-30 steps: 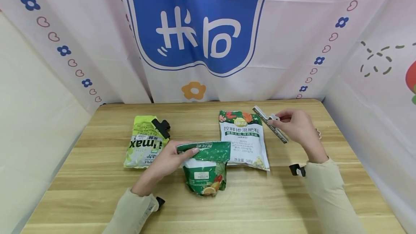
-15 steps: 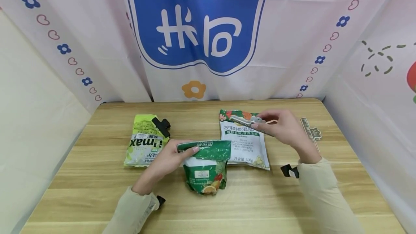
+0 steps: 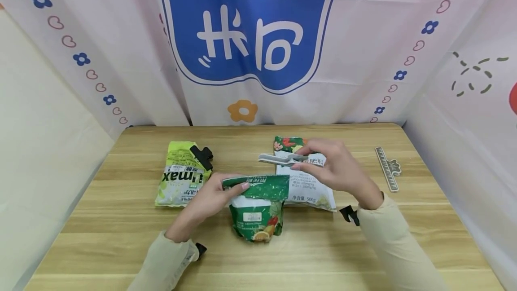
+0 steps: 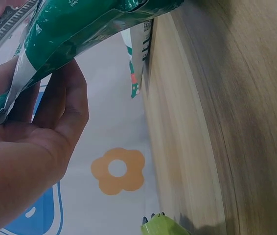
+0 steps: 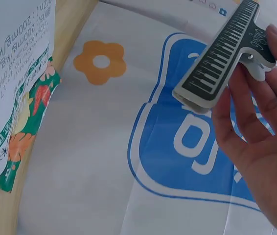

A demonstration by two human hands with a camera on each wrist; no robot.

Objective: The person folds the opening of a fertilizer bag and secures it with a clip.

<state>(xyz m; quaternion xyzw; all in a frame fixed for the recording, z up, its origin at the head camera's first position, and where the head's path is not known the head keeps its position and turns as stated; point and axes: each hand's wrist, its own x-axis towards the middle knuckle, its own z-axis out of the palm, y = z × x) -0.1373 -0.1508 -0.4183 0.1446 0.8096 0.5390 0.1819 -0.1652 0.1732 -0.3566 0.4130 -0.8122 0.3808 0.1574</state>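
Note:
My left hand point(image 3: 212, 199) grips the folded-over top of a green and white bag point(image 3: 252, 219) with fruit printed on it, thumb on the near side of the fold. The left wrist view shows the fingers behind the bag's edge point(image 4: 80, 36). My right hand point(image 3: 337, 167) pinches the handles of a long bag clip point(image 3: 274, 159) between thumb and fingers, above a white bag point(image 3: 308, 190) of fertilizer. Piano keys are printed on the clip's bar point(image 5: 219, 58) in the right wrist view. The clip's free end hangs just beyond the green bag's fold.
A yellow-green bag point(image 3: 175, 185) lies at the left with a black clip point(image 3: 203, 157) on its upper right corner. Another piano-key clip point(image 3: 387, 169) lies on the right of the wooden table point(image 3: 282, 268). A printed curtain point(image 3: 351, 66) hangs behind the table.
My right hand has carried the clip leftward from the right of the white bag toward the green bag, turning it to point left. The left hand and green bag have stayed almost still.

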